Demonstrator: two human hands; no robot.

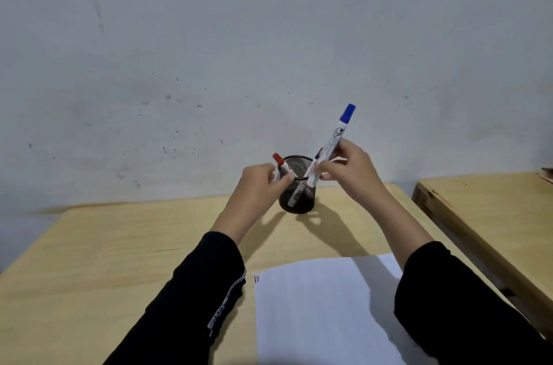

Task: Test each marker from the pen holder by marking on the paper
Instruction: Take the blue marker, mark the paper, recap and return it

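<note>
Holder [296, 197] base half-hidden by left hand [261, 182] | paper [323, 313] cropped

We see dim, even indoor light, cool grey cast on wall [269, 35]. Soft shadows fall from pen holder [296, 194] and forearms toward us and to right across counter [104, 260]; we judge source above, far side, slightly left. Paper [314, 319] brightest area, near washed out, arm shadow across it. Left hand [263, 182] slightly motion-blurred. Counter edges bow from wide-angle distortion. Overall sharpness soft.
</note>
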